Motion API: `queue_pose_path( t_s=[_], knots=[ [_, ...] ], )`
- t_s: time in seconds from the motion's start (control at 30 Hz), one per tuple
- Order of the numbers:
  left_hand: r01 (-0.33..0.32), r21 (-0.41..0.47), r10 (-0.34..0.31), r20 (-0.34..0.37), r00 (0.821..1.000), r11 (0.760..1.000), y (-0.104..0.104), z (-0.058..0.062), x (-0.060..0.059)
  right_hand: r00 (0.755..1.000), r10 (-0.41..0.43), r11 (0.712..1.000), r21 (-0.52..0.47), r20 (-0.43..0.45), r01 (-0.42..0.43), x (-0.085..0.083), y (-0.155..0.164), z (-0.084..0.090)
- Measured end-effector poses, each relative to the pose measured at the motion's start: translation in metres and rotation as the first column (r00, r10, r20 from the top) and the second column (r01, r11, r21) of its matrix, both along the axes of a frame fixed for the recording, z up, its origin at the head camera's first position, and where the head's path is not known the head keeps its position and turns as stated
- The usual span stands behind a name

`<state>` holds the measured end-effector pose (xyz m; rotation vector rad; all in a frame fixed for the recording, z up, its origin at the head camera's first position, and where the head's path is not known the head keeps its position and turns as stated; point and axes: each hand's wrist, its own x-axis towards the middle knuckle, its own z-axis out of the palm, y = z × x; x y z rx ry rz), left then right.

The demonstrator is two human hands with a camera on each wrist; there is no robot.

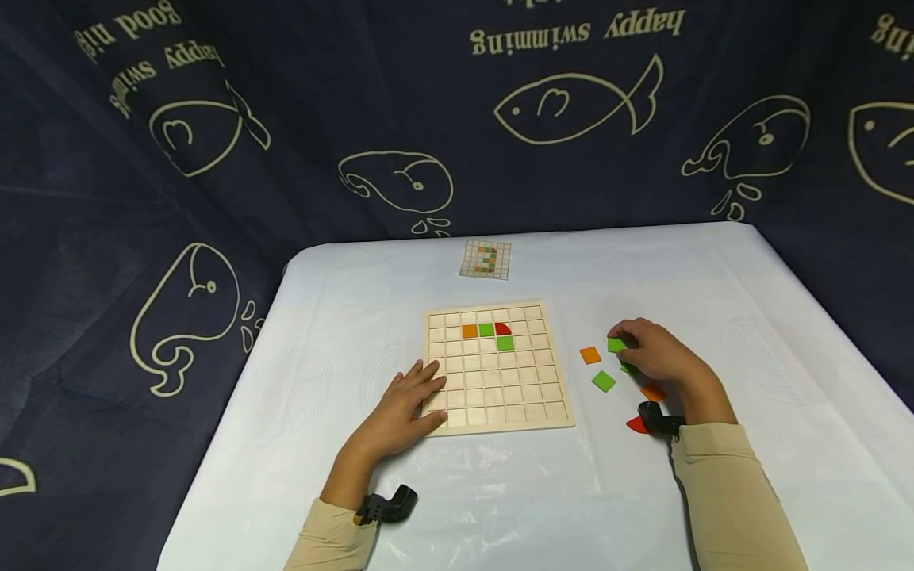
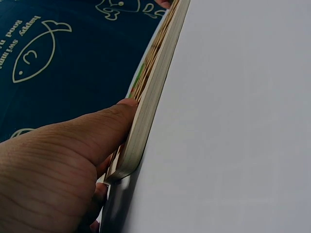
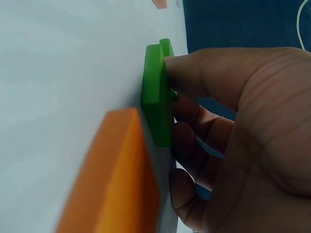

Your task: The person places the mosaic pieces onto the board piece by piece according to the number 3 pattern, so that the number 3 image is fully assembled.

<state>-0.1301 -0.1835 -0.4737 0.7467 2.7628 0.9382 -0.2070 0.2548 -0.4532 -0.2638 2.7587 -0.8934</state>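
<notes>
Right wrist view shows the fingers (image 3: 194, 73) of the right hand (image 1: 660, 353) pinching a green square tile (image 1: 616, 344), flat on the white counter (image 1: 750, 317) right of the wooden grid board (image 1: 500, 388). The left hand (image 1: 407, 404) lies flat, fingers straight, on the board's left edge. Curtain reads "happy swimming"

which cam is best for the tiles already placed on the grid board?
Head view. It looks down on the wooden board, showing the placed tiles: orange, green, red, and a green below. Left wrist view shows only the board's edge; right wrist view shows none of them.
</notes>
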Motion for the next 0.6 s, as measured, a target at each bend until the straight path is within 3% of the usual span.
queue_pose_path(
  t_s=[0.6],
  knots=[
    [-0.002,-0.010,0.001,-0.010,1.000,1.000,-0.0008,-0.0021,-0.0011,0.999,0.026,1.000,-0.007,-0.027,-0.027,0.0010,-0.0046,0.0071]
  ],
)
